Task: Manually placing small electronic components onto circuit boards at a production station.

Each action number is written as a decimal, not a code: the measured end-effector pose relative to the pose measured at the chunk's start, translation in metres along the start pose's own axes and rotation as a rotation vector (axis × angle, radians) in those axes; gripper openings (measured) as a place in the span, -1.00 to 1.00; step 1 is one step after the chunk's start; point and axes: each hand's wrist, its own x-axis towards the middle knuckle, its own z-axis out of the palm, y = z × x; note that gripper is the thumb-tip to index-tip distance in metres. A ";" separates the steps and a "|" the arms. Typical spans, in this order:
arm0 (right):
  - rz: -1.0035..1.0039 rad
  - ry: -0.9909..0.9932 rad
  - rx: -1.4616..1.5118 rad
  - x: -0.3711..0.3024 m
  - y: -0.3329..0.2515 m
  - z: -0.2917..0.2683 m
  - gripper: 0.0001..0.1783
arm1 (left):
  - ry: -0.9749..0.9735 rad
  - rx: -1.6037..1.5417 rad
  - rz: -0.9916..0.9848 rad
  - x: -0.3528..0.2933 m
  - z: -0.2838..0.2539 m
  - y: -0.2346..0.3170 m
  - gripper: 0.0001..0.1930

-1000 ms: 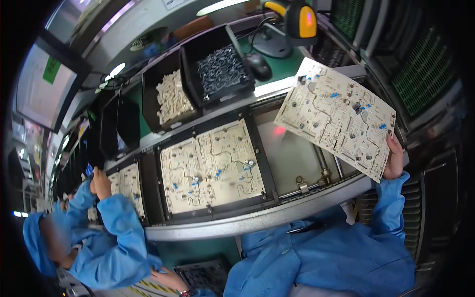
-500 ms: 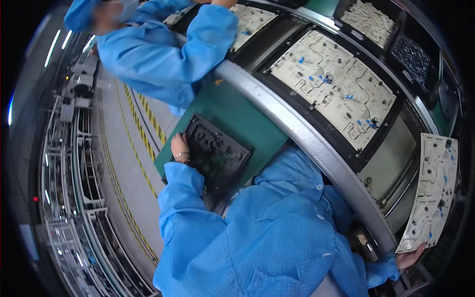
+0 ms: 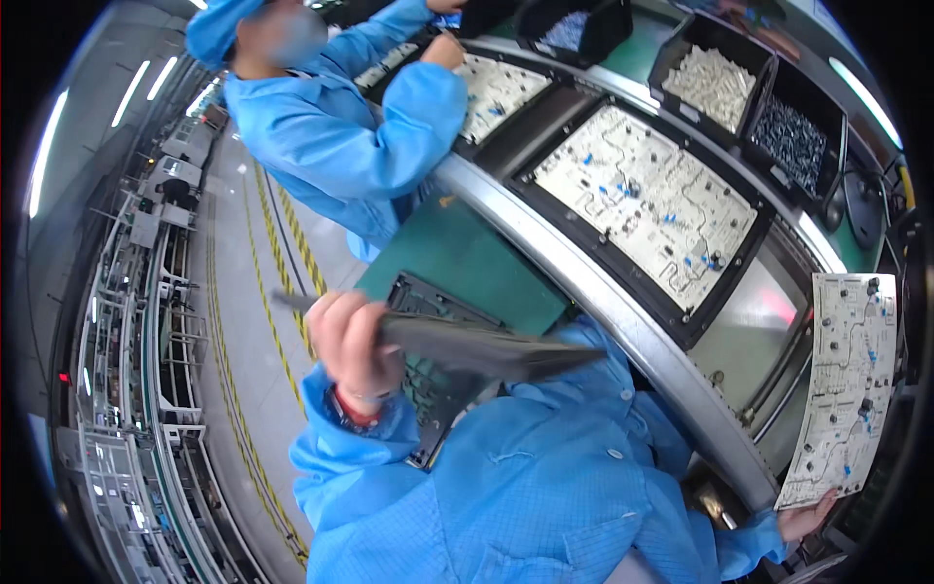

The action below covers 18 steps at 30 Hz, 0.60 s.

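My left hand is wrapped round the edge of a flat black plastic plate, raised and tilted nearly edge-on to me, blurred by motion. Beneath it a black moulded tray with ribs and cut-outs lies on the green surface, partly hidden by the plate and my arm. At the far right my right hand grips the lower edge of a cream circuit board, held upright. Blue and black components stud that board.
Another circuit board sits in a black frame on the line beyond the metal rail. Black bins of white parts and dark metallic parts stand behind it. At the upper left a co-worker in blue reaches over the line.
My left hand has lifted a black plate off the tray on the green surface and brought it up toward me. My right hand still holds the circuit board; the view has shifted slightly.
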 end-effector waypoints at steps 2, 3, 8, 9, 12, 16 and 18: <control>-0.009 -0.030 0.090 -0.015 -0.005 -0.002 -0.40 | 0.011 -0.130 0.038 0.039 0.005 0.024 -0.68; -0.020 -0.013 0.111 -0.025 -0.010 0.000 -0.39 | -0.019 -0.240 0.124 0.064 0.026 0.035 -0.67; -0.088 0.150 0.257 -0.086 -0.018 -0.012 -0.39 | -0.112 -0.765 0.214 0.120 0.098 0.119 -0.63; -0.131 0.005 0.223 -0.092 -0.017 -0.026 -0.40 | -0.138 -0.832 0.201 0.123 0.106 0.132 -0.64; -0.099 0.194 0.384 -0.151 -0.032 0.009 -0.42 | -0.240 -0.866 0.223 0.128 0.131 0.181 -0.63; -0.505 0.216 0.127 -0.186 -0.043 0.006 -0.44 | -0.503 -0.964 0.302 0.131 0.174 0.218 -0.61; -0.635 0.199 0.077 -0.193 -0.043 0.008 -0.42 | -0.419 -0.998 0.378 0.137 0.175 0.226 -0.59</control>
